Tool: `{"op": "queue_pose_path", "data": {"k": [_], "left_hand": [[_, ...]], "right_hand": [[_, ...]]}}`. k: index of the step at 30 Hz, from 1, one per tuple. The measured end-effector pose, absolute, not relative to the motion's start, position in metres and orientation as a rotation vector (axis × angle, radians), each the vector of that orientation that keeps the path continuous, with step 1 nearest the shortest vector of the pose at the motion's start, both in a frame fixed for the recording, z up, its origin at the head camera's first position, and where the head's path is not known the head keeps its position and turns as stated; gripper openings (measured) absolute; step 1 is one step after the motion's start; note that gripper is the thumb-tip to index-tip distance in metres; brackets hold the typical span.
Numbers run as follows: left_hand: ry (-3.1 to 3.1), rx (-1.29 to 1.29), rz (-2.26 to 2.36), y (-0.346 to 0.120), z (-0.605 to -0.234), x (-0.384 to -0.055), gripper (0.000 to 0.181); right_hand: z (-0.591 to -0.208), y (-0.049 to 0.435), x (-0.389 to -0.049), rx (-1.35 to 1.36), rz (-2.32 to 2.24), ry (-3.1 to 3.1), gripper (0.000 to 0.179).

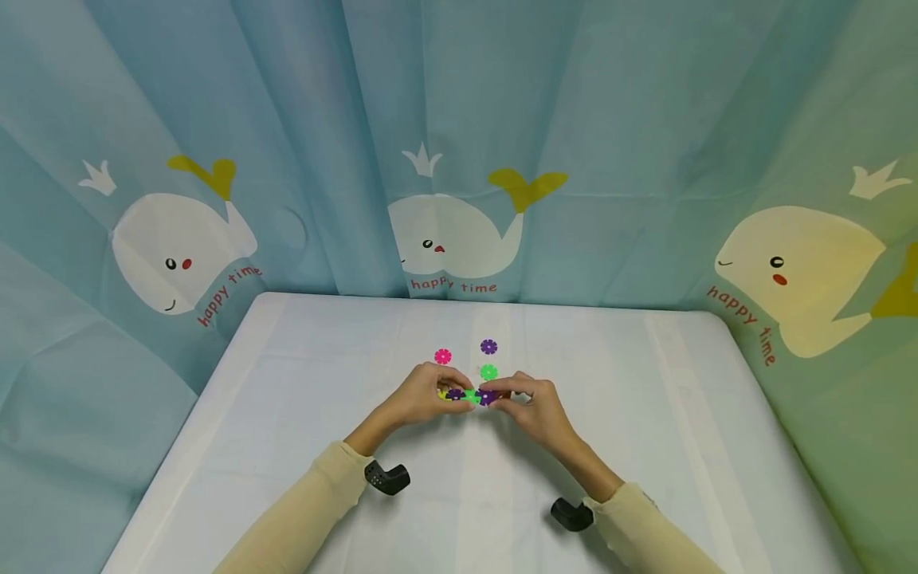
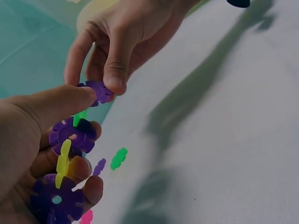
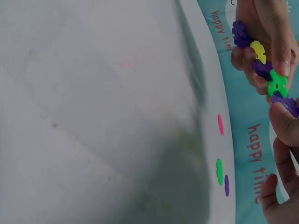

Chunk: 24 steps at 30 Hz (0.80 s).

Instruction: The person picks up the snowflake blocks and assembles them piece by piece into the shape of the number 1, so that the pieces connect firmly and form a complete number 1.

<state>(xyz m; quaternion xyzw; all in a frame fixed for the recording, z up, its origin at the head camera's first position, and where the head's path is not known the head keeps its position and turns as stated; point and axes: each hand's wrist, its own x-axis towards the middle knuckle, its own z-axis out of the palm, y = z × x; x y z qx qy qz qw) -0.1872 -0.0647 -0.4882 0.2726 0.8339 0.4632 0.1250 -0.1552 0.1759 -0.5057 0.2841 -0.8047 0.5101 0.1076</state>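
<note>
My left hand [image 1: 421, 394] grips a chain of notched plastic snowflake discs. In the right wrist view it runs from a purple disc [image 3: 240, 34] through a yellow disc [image 3: 258, 52] and another purple one to a green disc [image 3: 277, 84]. My right hand [image 1: 534, 405] pinches the purple disc [image 2: 99, 90] at the chain's far end between thumb and fingers. That disc meets the green one edge to edge, with my left thumb right at the joint. Both hands hold the chain above the white table.
Three loose discs lie on the table [image 1: 323, 359] just beyond my hands: pink [image 1: 443, 356], purple [image 1: 488, 347] and green [image 1: 488, 372]. A blue-green curtain [image 1: 610, 159] with printed whales hangs behind and beside the table. Black devices [image 1: 387, 479] sit at both wrists.
</note>
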Motion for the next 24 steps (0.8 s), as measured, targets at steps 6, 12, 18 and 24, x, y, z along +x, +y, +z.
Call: {"op": "queue_pose_path", "data": {"k": [6, 12, 18, 24], "left_hand": [[2.397, 0.746, 1.392, -0.0676, -0.4932, -0.1868, 0.021], [2.383, 0.738, 1.398, -0.0681, -0.4924, -0.1866, 0.022], [2.388, 0.762, 1.392, -0.0685, -0.4929, -0.1861, 0.024], [2.470, 0.844, 1.370, -0.0672, -0.4953, -0.1848, 0.030]], "right_hand": [[-0.5054, 0.1800, -0.1566, 0.892, 1.416, -2.461, 0.032], [-0.5065, 0.1810, -0.1565, 0.883, 1.413, -2.461, 0.028], [-0.5066, 0.1809, -0.1536, 0.820, 1.390, -2.472, 0.025], [-0.5087, 0.1794, -0.1521, 0.769, 1.359, -2.466, 0.027]]}}
